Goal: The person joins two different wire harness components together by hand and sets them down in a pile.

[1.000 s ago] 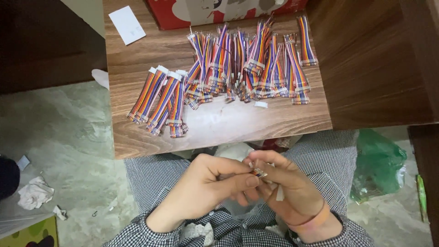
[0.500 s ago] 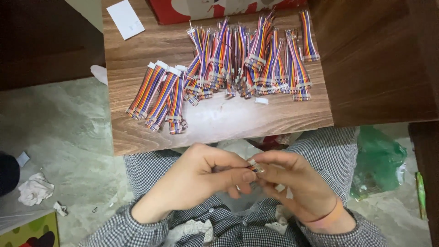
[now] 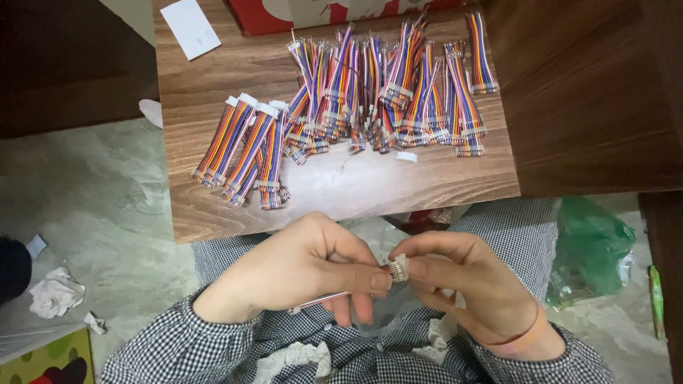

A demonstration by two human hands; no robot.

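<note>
Below the near edge of the wooden table (image 3: 213, 213), two bare hands meet over a lap in checked cloth. Left hand (image 3: 299, 274): fingers curled, thumb and forefinger pinched shut on a short ribbon cable (image 3: 324, 299) whose coloured strands run back under the palm. Right hand (image 3: 462, 284): thumb and forefinger closed on the small white plug (image 3: 398, 270) at the cable's end, so that both hands touch at that point (the plug is mostly covered by the fingertips, and its detail cannot be made out). A pink band (image 3: 516, 341) circles the right wrist.

On the table, toward its near left corner, lies a small fanned group of cables (image 3: 245, 153) with white plugs on their far ends. A larger, looser heap of cables (image 3: 395, 89) spreads across the middle and toward the right edge, just beside the smaller group. One loose white plug (image 3: 406, 157) lies alone on bare wood near the heap. A white paper slip (image 3: 191, 27) sits at the far left corner, and a red box (image 3: 284, 16) stands along the far edge.

On the floor, a green plastic bag (image 3: 590, 249) lies right of the lap, and crumpled tissue (image 3: 55, 291) lies well to the left.
</note>
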